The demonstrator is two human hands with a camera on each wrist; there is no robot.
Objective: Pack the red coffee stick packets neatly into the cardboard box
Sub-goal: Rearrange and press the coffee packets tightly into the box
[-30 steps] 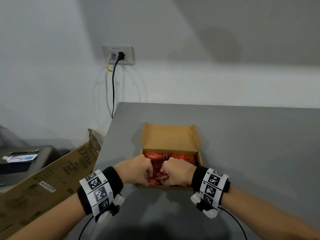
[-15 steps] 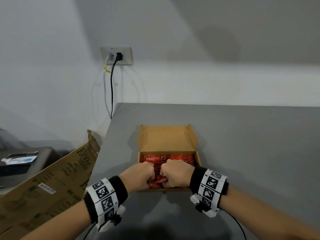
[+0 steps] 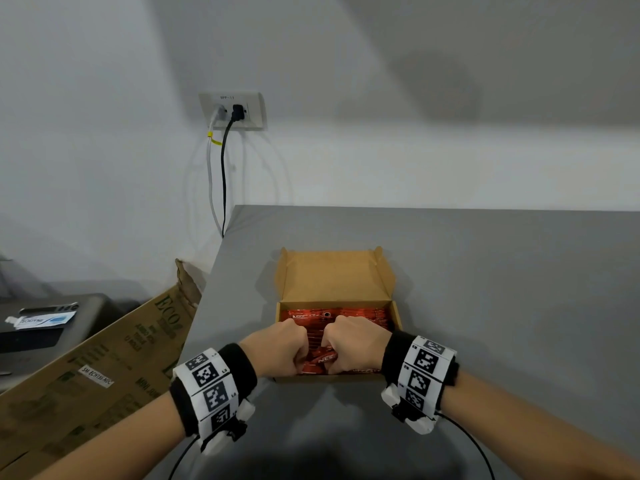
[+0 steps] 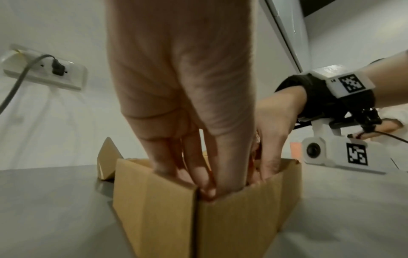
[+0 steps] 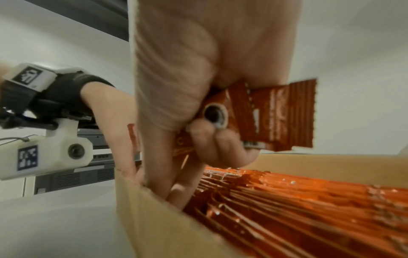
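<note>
The cardboard box (image 3: 334, 282) lies on the grey table (image 3: 502, 306) with its lid folded back. Red coffee stick packets (image 3: 360, 313) fill it in a row. Both hands are over its near half, knuckles up and fingers curled down among the packets. My left hand (image 3: 280, 348) reaches into the near left corner (image 4: 154, 218), with red foil showing between its fingertips (image 4: 205, 190). My right hand (image 3: 356, 344) grips a small bundle of packets (image 5: 276, 113) against its palm, just above the packed row (image 5: 287, 200). The fingertips are hidden in the head view.
The table's left edge runs close beside the box. Below it leans a large printed carton (image 3: 104, 358), next to a dark machine (image 3: 52, 323). A wall socket (image 3: 232, 110) with two cables hangs behind. Bare grey tabletop lies right of and beyond the box.
Both hands stay on the packets at the near side of the box and shift slightly. The box now sits squarer to me.
</note>
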